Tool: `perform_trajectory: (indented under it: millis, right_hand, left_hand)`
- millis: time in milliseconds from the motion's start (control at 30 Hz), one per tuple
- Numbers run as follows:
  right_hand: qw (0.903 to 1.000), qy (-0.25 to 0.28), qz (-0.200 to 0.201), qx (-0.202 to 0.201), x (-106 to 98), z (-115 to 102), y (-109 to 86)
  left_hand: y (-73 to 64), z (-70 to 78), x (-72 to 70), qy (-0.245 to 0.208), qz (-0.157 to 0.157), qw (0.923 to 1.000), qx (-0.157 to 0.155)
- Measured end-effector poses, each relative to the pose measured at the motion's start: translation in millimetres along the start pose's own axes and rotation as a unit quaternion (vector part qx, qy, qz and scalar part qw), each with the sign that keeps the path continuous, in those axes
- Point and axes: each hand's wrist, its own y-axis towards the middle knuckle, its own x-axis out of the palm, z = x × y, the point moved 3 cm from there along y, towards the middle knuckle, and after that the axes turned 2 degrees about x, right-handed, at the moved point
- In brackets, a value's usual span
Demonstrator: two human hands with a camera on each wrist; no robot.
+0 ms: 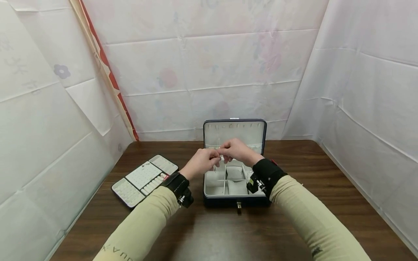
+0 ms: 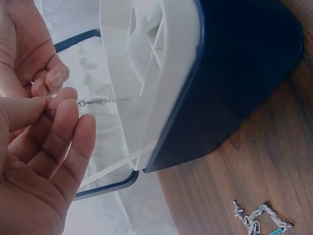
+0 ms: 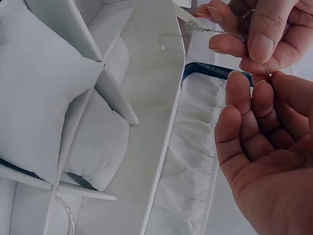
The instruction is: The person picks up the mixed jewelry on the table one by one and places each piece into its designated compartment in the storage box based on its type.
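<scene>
You hold one thin silver chain (image 2: 94,102) in the air, straight ahead at 12 o'clock, above the open box (image 1: 219,202). Your left hand (image 1: 203,162) pinches it between thumb and finger. Your right hand (image 1: 240,150) pinches it too, right beside the left, so each grip has a bit of the chain. A loose part with a shiny bit (image 3: 192,25) hangs from your left hand.

The chain looks very light. It should bend like string, and it may slip, since it is so thin. The tiny links could snap or knot if you tug hard. A good place to take hold is likely near an end, with just your fingertips, away from the shiny bit.

Now count. There is one chain and two hands. There is one box, between 12 and 1 o'clock, with one lid (image 1: 235,131) standing up. Inside you can see two soft pillows (image 1: 237,187) and one twisted band (image 3: 68,214). One tray (image 1: 163,164) lies between 10 and 11 o'clock on the table (image 1: 209,235); what sits on it is too small to count. One silver and blue-green bracelet (image 2: 252,226) lies on the table, apart from the box.
</scene>
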Motion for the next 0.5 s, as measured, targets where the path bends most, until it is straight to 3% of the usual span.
perform_trajectory:
  millis: [233,500]
  right_hand:
    - [0.9997,-0.011,-0.017,0.012,1.4,0.2,0.3]
    - [0.9989,-0.021,-0.037,0.021,4.7,4.1,0.6]
  left_hand:
    - [-2.2,-1.4,1.8,0.000,-0.005,1.0000,-0.007]
    - [-2.4,-1.7,5.2,0.044,-0.014,0.9989,-0.004]
